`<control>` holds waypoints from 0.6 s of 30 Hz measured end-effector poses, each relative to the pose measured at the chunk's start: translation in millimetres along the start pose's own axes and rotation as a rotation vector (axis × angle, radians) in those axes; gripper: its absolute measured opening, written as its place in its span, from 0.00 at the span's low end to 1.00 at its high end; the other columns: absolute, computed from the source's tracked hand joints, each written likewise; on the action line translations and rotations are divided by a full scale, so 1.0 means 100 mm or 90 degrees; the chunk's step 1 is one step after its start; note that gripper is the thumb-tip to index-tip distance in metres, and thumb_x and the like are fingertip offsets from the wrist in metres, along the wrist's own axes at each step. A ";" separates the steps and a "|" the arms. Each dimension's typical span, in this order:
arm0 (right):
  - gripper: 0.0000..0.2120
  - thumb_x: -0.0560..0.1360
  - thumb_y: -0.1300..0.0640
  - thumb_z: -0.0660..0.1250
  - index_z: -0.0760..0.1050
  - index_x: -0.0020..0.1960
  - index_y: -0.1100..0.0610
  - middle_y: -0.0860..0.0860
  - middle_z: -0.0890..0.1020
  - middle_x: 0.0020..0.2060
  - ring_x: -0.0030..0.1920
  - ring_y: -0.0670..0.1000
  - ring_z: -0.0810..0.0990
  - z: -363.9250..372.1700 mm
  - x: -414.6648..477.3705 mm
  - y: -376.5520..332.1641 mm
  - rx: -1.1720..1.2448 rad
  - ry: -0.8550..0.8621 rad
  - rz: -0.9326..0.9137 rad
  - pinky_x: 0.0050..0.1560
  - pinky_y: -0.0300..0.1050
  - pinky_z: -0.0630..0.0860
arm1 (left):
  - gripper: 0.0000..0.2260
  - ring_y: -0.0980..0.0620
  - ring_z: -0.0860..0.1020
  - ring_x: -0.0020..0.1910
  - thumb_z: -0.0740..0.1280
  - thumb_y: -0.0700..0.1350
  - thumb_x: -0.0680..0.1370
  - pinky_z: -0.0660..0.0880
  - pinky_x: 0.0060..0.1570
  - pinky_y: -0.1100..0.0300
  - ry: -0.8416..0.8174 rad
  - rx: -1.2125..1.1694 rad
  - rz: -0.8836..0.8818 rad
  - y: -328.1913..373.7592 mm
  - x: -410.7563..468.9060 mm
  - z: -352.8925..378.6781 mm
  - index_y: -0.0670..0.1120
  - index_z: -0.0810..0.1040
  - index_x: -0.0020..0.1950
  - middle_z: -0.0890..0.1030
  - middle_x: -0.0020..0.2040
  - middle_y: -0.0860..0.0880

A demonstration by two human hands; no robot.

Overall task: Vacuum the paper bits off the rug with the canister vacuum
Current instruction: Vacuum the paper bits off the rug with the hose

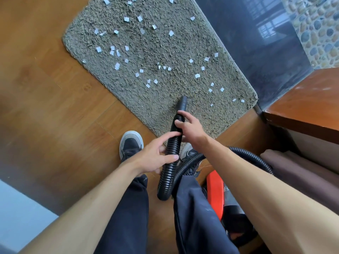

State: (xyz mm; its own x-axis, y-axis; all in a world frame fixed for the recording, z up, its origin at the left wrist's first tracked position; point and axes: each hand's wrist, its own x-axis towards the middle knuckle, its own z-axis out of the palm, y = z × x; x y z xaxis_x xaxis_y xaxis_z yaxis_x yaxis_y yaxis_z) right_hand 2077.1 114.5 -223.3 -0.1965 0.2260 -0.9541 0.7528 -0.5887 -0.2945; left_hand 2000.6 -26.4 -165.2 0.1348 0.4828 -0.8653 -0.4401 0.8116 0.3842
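Head view
Hose (pixel 167 175) axis: black and ribbed; long axis close to upright in frame, leaning slightly right toward the top; bends back by the knees and curves off right toward the canister.
Nozzle (pixel 182 103) heading: smooth black tip, aimed away from the person, down at the near edge of the rug (pixel 157 110); cannot tell whether touching the pile.
Right hand (pixel 191 128): clamped round the hose just behind the nozzle, gripping the ribs from the right with curled fingers.
Left hand (pixel 154 158): lower on the same hose, at its left; grips the ribs between a thumb laid across the front and an index finger reaching higher up.
Hands together or apart: apart, stacked along the hose, right one nearer the nozzle.
Paper bits (pixel 197 76): small white scraps scattered over the rug, beyond and to the right of the nozzle, none touching it.
Rug lie: grey-brown shag with rounded corners, set diagonally on a wooden floor (pixel 45 107).
Canister vacuum (pixel 215 191): orange and black, low right, partly hidden by dark trousers (pixel 128 208) and the right forearm.
Shoe (pixel 131 143): dark with a pale sole, on the floor just left of the hose, toe near the rug's edge.
Table (pixel 302 107): reddish wooden top at the right, beside the rug's near right corner.
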 end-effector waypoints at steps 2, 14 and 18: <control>0.20 0.79 0.65 0.63 0.71 0.69 0.51 0.57 0.79 0.55 0.46 0.53 0.81 0.13 -0.03 0.04 -0.026 -0.027 0.004 0.46 0.57 0.82 | 0.28 0.56 0.82 0.38 0.67 0.39 0.79 0.77 0.34 0.54 0.014 -0.044 -0.006 -0.15 -0.11 -0.03 0.67 0.66 0.70 0.84 0.44 0.53; 0.25 0.72 0.56 0.67 0.72 0.69 0.49 0.55 0.80 0.59 0.58 0.55 0.80 0.90 -0.12 0.34 -0.271 -0.023 -0.012 0.61 0.55 0.77 | 0.30 0.35 0.82 0.55 0.69 0.35 0.77 0.73 0.57 0.29 0.058 -0.313 -0.072 -0.74 -0.53 -0.23 0.68 0.69 0.67 0.83 0.57 0.37; 0.26 0.74 0.56 0.66 0.71 0.71 0.49 0.55 0.78 0.63 0.61 0.55 0.78 1.01 -0.19 0.32 -0.329 -0.050 -0.006 0.62 0.54 0.77 | 0.32 0.32 0.81 0.55 0.71 0.36 0.74 0.74 0.56 0.29 0.051 -0.366 -0.076 -0.83 -0.62 -0.28 0.66 0.68 0.69 0.82 0.56 0.36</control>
State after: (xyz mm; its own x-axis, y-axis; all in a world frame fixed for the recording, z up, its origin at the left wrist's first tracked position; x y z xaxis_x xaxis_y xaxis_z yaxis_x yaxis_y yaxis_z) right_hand 2041.7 13.2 -220.3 -0.2365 0.1584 -0.9586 0.9586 -0.1230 -0.2568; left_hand 2003.7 -132.6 -152.5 0.1558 0.3542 -0.9221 -0.8394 0.5396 0.0654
